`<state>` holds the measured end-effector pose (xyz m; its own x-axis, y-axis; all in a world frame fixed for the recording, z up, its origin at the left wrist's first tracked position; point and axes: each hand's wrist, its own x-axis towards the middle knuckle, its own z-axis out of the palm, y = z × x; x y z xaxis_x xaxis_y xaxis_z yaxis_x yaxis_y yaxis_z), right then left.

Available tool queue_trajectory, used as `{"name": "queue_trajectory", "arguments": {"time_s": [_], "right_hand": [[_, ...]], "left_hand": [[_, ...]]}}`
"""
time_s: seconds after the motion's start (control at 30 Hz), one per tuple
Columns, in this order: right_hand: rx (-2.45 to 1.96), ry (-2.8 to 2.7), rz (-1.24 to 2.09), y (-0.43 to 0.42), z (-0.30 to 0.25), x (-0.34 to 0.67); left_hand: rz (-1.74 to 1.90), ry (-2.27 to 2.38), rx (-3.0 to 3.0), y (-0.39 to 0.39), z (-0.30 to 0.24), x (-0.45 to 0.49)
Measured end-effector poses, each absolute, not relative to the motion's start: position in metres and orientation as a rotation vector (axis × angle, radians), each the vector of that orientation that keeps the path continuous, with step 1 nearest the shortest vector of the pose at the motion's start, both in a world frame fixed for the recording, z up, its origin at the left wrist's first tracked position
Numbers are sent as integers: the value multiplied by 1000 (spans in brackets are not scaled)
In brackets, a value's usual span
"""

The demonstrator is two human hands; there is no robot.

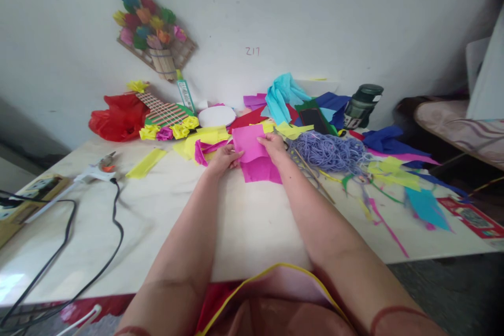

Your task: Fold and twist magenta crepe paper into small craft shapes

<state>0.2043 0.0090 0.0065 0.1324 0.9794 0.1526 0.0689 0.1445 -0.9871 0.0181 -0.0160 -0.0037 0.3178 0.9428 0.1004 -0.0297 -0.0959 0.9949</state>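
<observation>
Pink crepe paper (249, 143) is held up over the middle of the table, its lower part a darker magenta flap. My left hand (226, 160) pinches its left edge with closed fingers. At the right edge, my right hand (273, 147) grips the same paper, thumb on the front. A twisted magenta strip (202, 153) lies just left of my left hand, beside yellow crepe paper (189, 146). To the right of my right hand sits a heap of purple yarn (331, 151).
On the left lie a glue gun (96, 172), its black cable (117, 210), a power strip (43, 189) and a yellow strip (146, 163). Behind are red paper (118, 118), a white disc (217, 116), a phone (311, 119) and a dark green jar (362, 106). Paper scraps (427, 209) cover the right side.
</observation>
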Motion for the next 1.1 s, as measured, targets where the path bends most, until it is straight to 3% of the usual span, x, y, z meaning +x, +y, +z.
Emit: {"name": "queue_trajectory", "arguments": {"time_s": [0.5, 0.83, 1.1], "right_hand": [[-1117, -1322, 1195, 3, 1, 201], [-1134, -1333, 1212, 2, 1, 201], [-1078, -1350, 1434, -6, 5, 199]], "left_hand": [[1489, 1142, 1202, -6, -9, 14], [1510, 1105, 1109, -8, -7, 13], [1360, 1114, 1254, -9, -11, 13]]}}
